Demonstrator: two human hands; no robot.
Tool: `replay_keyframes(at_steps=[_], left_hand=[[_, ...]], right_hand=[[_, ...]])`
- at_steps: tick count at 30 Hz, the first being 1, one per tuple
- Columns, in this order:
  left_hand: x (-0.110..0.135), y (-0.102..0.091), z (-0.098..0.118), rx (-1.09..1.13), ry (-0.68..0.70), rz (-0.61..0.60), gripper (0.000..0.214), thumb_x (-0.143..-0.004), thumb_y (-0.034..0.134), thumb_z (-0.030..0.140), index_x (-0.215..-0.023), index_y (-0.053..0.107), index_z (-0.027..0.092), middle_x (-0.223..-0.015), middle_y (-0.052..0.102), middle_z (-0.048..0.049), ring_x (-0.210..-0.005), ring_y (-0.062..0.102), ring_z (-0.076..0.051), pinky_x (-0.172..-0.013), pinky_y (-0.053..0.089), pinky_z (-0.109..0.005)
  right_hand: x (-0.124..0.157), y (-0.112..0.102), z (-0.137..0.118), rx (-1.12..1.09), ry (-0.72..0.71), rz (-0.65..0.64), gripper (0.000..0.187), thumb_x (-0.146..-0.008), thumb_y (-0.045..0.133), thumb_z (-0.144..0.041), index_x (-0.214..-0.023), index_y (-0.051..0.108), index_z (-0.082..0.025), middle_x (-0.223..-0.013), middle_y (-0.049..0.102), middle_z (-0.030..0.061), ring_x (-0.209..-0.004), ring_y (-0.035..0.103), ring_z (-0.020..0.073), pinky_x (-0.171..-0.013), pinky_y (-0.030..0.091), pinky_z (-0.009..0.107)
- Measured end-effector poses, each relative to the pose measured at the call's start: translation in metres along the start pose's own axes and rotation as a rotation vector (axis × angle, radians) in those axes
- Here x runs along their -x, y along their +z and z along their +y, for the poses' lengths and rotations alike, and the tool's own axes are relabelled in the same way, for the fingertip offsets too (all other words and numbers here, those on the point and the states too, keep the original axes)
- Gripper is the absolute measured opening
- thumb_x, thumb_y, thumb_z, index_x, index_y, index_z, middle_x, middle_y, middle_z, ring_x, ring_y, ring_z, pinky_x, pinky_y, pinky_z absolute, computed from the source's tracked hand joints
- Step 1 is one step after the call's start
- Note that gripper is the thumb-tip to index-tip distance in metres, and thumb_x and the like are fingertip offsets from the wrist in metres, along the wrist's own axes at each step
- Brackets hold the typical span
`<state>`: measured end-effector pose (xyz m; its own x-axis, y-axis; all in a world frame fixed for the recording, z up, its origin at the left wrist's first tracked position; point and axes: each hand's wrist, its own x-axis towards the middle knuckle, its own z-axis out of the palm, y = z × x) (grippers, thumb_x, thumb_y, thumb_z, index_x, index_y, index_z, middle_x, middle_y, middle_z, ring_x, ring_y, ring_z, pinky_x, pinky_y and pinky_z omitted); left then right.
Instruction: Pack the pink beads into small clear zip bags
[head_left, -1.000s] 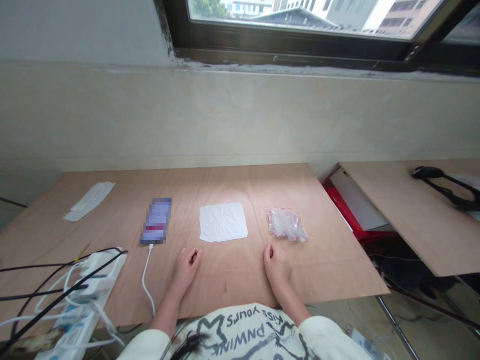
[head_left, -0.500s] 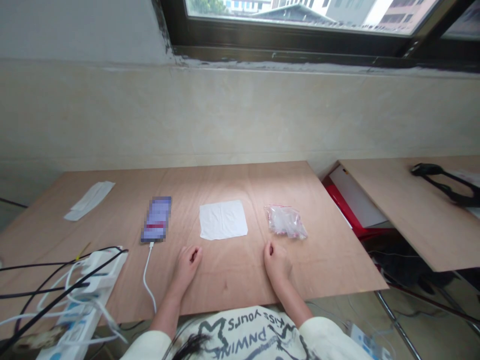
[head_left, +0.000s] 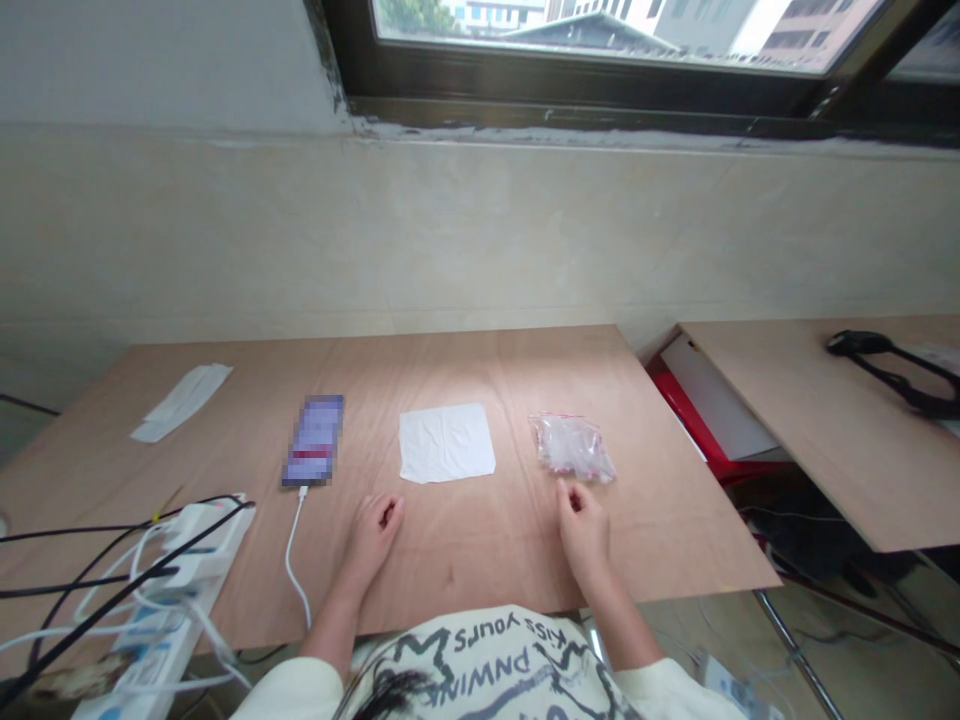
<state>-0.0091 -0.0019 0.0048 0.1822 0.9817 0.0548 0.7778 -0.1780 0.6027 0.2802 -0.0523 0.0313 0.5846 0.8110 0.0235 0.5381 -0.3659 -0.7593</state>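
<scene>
**Both hands empty on the plywood, right one right up by the baggie**

Clear plastic zip bag with red edging (head_left: 571, 448) sits at 12 o'clock from the right hand (head_left: 583, 535), on the pale plywood table (head_left: 465, 575). That hand's loosely curled, holding nothing, fingertips just short of the bag. Left hand (head_left: 373, 540) is curled narrow and empty too, resting on the board, with a wrinkled white square cloth (head_left: 447, 443) at 1 o'clock and a phone with a pixelated screen (head_left: 313, 440) at 11 o'clock. Its white charging cable (head_left: 294, 555) runs down just beside that hand.
</scene>
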Motion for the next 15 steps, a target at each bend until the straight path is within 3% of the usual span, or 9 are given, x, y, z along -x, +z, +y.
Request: replay_keyframes(at_steps=[2,5,7,10,15], left_hand=[[0.000,0.001,-0.001,-0.001,0.002,-0.010,0.026,-0.081,0.036,0.031,-0.062,0.049,0.018,-0.060,0.051,-0.0008,-0.063,0.044,-0.016,-0.059,0.036,-0.027],[0.000,0.002,-0.002,-0.005,0.006,-0.009,0.026,-0.081,0.036,0.031,-0.062,0.048,0.018,-0.060,0.050,-0.0007,-0.063,0.044,-0.016,-0.059,0.035,-0.027],[0.000,0.002,-0.002,0.001,0.006,-0.006,0.026,-0.081,0.036,0.031,-0.062,0.048,0.018,-0.060,0.050,-0.0006,-0.063,0.044,-0.016,-0.059,0.035,-0.027],[0.000,0.000,0.000,0.020,0.001,-0.015,0.026,-0.081,0.036,0.030,-0.062,0.048,0.018,-0.061,0.051,-0.0010,-0.064,0.044,-0.016,-0.059,0.036,-0.027],[0.000,-0.002,0.002,0.075,-0.038,-0.034,0.026,-0.079,0.038,0.032,-0.063,0.051,0.018,-0.064,0.054,-0.0021,-0.066,0.046,-0.017,-0.060,0.037,-0.027]], right_hand=[[-0.014,-0.012,0.000,0.026,-0.004,0.167,0.035,-0.077,0.036,-0.046,-0.063,0.050,-0.016,-0.056,0.051,0.0022,-0.054,0.045,0.0153,-0.053,0.032,0.025],[-0.042,-0.020,0.010,0.240,-0.069,0.355,0.040,-0.074,0.038,-0.045,-0.081,0.056,-0.011,-0.078,0.056,0.0135,-0.076,0.047,0.0238,-0.070,0.033,0.034],[-0.060,-0.019,0.020,0.338,-0.060,0.301,0.045,-0.073,0.038,-0.044,-0.089,0.058,-0.007,-0.086,0.056,0.0183,-0.083,0.046,0.0272,-0.075,0.032,0.039],[-0.074,-0.014,0.036,0.340,-0.047,0.175,0.048,-0.071,0.040,-0.043,-0.092,0.061,-0.005,-0.086,0.059,0.0183,-0.081,0.049,0.0270,-0.074,0.034,0.037],[-0.075,-0.018,0.047,0.238,0.009,0.187,0.044,-0.071,0.041,-0.040,-0.087,0.065,-0.007,-0.079,0.064,0.0157,-0.070,0.055,0.0247,-0.063,0.039,0.033]])
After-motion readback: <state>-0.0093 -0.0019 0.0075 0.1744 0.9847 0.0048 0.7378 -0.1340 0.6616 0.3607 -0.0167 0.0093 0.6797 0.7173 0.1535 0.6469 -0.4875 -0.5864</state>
